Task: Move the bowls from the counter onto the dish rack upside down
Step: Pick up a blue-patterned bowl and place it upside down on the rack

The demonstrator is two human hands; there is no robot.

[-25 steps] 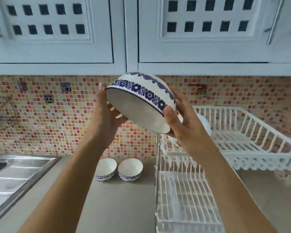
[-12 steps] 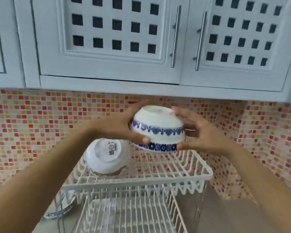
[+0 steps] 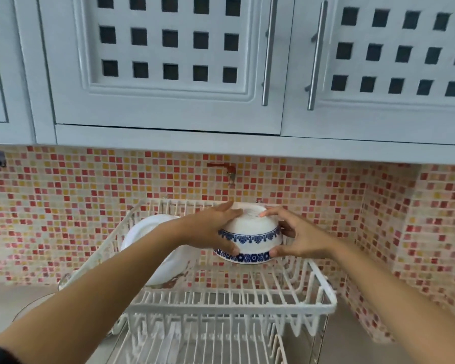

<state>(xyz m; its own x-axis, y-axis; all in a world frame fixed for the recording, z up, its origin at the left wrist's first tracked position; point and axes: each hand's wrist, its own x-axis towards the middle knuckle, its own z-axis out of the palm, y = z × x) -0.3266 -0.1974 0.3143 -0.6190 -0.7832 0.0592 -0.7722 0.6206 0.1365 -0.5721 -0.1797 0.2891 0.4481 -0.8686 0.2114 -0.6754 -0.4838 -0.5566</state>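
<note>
fingers clasping inverted bowl, both sides

White dish rack carries one upturned white bowl.

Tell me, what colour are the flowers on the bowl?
Blue, on the white bowl, in the head view.

Contact between blue-patterned bowl rim and dish rack wires indiscernible; plain bowl half behind left forearm.
</note>
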